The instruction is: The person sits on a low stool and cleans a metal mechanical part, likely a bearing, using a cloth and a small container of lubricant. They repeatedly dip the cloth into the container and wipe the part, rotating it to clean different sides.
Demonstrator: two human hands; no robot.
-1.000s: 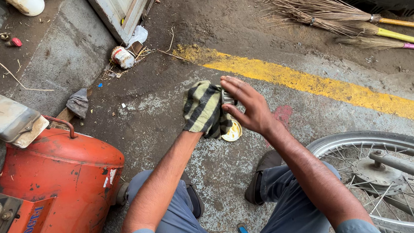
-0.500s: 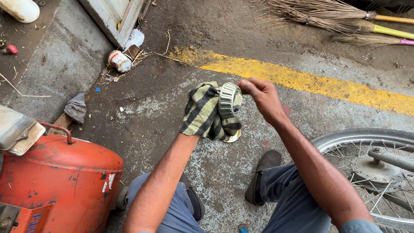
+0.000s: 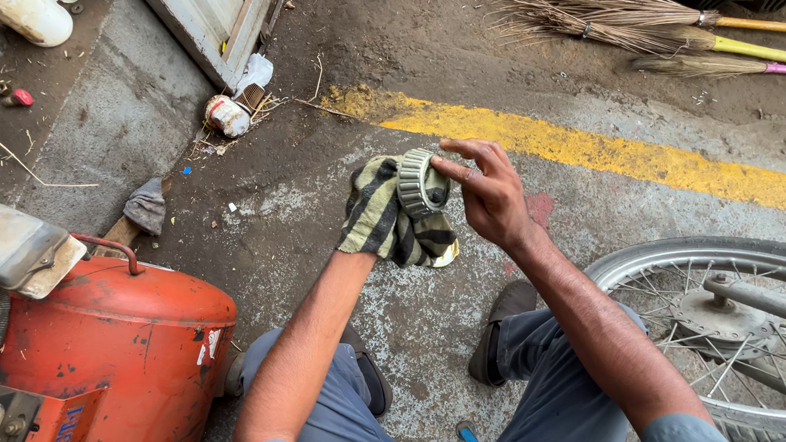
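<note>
Progress: bearing (image 3: 420,183) looks partly wiped, grime left in the rollers, I judge | Left hand (image 3: 384,222) hidden under the striped rag (image 3: 391,219), closed around rag and bearing, held over the floor | Right hand (image 3: 490,193) open, fingertips touching its ribbed metal ring | Rag soft, crumpled

We count one toothed metal ring bearing (image 3: 417,183), one striped green-and-black rag (image 3: 383,220), three straw brooms (image 3: 603,18) on the concrete floor (image 3: 314,190), one orange metal tank (image 3: 93,370), one spoked wheel rim (image 3: 735,333), one white plastic bottle (image 3: 29,16) and two hands.
</note>
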